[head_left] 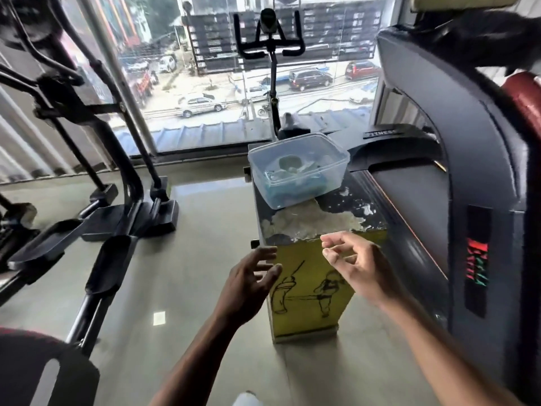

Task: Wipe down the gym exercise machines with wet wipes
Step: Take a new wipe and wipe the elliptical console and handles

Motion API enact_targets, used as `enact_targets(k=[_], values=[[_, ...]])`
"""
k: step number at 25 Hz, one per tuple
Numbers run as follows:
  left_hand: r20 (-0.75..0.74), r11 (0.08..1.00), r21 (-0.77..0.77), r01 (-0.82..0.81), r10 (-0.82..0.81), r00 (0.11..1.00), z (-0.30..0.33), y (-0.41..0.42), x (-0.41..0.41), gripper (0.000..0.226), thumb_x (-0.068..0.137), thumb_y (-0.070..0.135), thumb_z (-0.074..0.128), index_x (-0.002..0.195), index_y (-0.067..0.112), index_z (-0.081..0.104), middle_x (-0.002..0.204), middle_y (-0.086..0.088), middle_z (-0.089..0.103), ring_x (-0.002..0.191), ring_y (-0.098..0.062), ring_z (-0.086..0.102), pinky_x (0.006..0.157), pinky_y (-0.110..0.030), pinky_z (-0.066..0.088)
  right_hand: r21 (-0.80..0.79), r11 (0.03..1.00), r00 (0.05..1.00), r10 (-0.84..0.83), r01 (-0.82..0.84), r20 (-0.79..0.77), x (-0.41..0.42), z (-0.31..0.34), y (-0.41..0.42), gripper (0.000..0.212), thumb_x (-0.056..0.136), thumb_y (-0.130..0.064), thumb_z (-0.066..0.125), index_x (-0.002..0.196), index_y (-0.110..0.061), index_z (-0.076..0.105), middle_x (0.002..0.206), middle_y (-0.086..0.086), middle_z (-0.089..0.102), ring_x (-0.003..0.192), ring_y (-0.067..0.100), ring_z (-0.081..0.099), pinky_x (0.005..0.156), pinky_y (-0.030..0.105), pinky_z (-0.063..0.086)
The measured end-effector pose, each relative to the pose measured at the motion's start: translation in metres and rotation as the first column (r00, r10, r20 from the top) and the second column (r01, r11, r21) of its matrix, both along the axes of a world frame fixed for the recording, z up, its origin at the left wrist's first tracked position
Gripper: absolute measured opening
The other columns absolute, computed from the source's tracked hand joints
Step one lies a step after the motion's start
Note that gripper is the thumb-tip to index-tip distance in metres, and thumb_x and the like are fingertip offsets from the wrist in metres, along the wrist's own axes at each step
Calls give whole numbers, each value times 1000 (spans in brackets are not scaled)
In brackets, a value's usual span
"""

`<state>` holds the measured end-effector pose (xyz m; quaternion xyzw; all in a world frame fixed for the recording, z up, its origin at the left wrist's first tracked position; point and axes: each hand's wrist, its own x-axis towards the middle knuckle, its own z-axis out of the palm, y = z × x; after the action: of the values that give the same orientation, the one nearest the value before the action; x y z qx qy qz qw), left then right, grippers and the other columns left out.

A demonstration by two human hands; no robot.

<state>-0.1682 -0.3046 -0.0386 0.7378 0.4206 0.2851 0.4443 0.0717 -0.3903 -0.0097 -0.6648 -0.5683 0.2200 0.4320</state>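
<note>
We see the left hand (252, 276) reaching toward the yellow box (307, 291), fingers spread loosely and straight, holding nothing; whether its fingertips touch the box's edge we cannot tell. The right hand (355, 266) hovers near the box's top corner, fingers gently curled and apart, thumb and forefinger a little separated, empty. The clear plastic tub (298, 168) with the wipes sits closed on the far end of the box's worn black top, well apart from both hands. A treadmill (456, 159) stands just beside the box on the right
</note>
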Motion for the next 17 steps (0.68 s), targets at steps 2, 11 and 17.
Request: enact_targets(k=[2,11,17], values=[[7,1000,22,3,-3,1000,-9,41,14,26,100,30,68,125,34,65,120,15,71,104,5,68,91,-31,60,-8,1000,1000,15,-15,-5,12,-5,45,27,94,-40,68,119,-30,69,108,-15,72,97,3,69,73,30,62],[32,905,425,-25,12,999,10,235,76,28,100,44,53,120,31,68,115,16,70,97,-5,68,85,-33,55,-4,983,982,-186,186,24,76,18,208,23,90,-39,68,112,-34,72,103,-18,75,92,4,71,80,29,58],[-431,712,569,412,-168,887,29,311,123,33,101,40,56,131,29,65,121,5,70,103,-25,68,87,-38,51,-75,974,902,-169,216,396,95,22,300,23,94,-27,70,116,-21,72,110,-5,72,104,15,67,92,37,54]])
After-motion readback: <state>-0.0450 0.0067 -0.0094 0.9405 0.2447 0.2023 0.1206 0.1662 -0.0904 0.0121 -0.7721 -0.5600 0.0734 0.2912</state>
